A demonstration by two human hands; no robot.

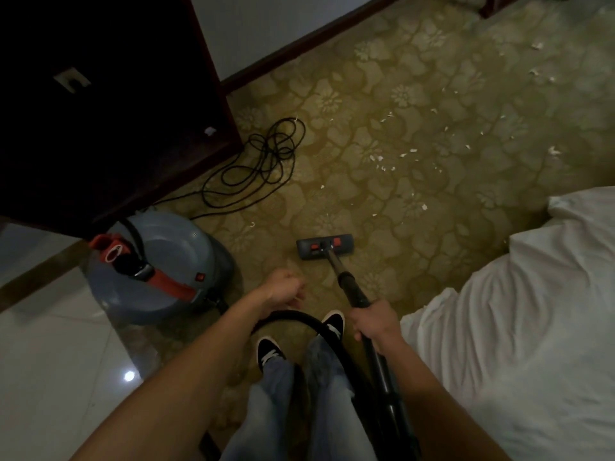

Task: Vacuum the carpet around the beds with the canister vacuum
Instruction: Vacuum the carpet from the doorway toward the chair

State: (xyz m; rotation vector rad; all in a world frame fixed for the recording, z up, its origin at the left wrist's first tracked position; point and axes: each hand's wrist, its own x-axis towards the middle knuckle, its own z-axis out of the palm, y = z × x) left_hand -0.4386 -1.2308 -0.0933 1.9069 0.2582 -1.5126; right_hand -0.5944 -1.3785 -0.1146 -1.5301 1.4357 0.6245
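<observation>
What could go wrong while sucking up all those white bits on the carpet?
The floor head might roll onto the loose power cord and snag it. The hose curves right by the shoes, so a step could trip on it. The bed sheet on the right might get sucked in.

You've got a tall dark brown wooden cabinet filling the upper left. A pale square fitting sits on its face, and a small white speck lies lower right on it. Just right of the cabinet: a plain white wall with a dark brown baseboard along its foot. Below the cabinet: a brown threshold strip, then glossy white floor tiles with a bright light glare. Well below-right of the cabinet: your black-and-white sneakers and faded blue jeans.
</observation>
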